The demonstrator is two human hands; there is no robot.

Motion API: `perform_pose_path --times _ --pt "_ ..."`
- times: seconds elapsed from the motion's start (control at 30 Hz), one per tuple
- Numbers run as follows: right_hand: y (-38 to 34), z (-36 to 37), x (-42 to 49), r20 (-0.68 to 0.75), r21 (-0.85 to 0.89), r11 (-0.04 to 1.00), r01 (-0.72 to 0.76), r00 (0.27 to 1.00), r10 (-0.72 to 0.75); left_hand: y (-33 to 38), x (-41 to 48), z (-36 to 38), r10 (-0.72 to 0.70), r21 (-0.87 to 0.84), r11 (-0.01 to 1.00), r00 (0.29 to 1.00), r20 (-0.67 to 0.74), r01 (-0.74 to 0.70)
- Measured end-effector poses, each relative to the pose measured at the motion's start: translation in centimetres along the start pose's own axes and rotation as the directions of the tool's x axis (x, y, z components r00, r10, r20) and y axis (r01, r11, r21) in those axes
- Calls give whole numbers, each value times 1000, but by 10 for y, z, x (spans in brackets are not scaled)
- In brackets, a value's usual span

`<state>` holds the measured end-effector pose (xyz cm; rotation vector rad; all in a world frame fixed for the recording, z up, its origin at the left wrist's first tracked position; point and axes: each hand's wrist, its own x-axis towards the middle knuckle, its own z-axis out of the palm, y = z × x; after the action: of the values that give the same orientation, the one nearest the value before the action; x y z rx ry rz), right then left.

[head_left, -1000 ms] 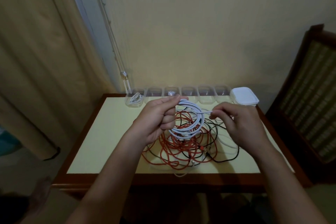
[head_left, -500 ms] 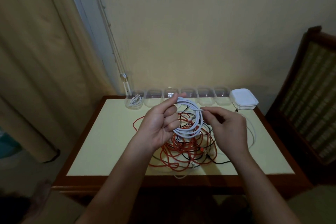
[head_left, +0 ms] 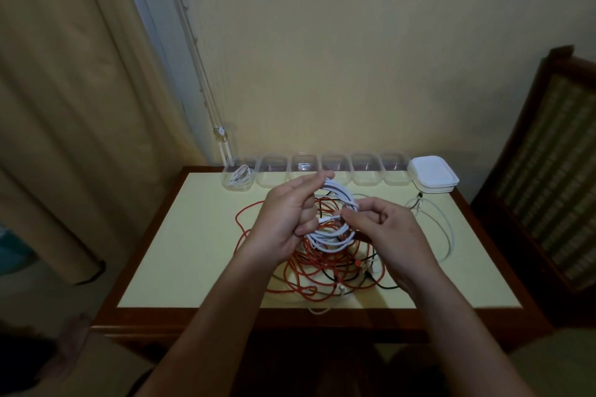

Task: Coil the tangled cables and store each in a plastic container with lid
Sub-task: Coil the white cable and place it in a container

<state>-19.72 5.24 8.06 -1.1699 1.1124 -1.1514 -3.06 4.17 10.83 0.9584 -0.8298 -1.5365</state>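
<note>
Left hand is gripping the white cable coil up over the orange tangle on the table, right hand is pinching its loose end. 6 clear containers are sitting along the back.

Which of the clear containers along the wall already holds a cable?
The leftmost container, with a small white coil inside; the other five look empty.

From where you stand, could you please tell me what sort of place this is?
Probably a room in a home: a cream-topped wooden table stands against a plain yellowish wall, a beige curtain hangs left, and a wooden chair with woven back sits right.
</note>
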Motion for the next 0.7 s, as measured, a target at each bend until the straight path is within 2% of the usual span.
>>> perform_pose_path --times 0.17,0.27,0.43,0.53,0.7 --pt "-5 -2 -2 72 44 999 2 997 -5 6 1 -4 -10 45 999 1000 18 9" --pt "-8 -3 -2 123 229 971 -70 991 43 10 3 -5 -61 -47 997 996 69 64" --pt "-4 -6 -1 334 420 883 -211 940 65 10 3 -3 -117 -145 980 982 147 138" --pt "-3 -3 -3 305 296 938 -182 948 88 7 3 -2 -65 -55 996 992 106 71" --pt "-5 1 -5 37 -23 1000 12 999 -11 7 4 -1 -5 -11 1000 999 47 6"
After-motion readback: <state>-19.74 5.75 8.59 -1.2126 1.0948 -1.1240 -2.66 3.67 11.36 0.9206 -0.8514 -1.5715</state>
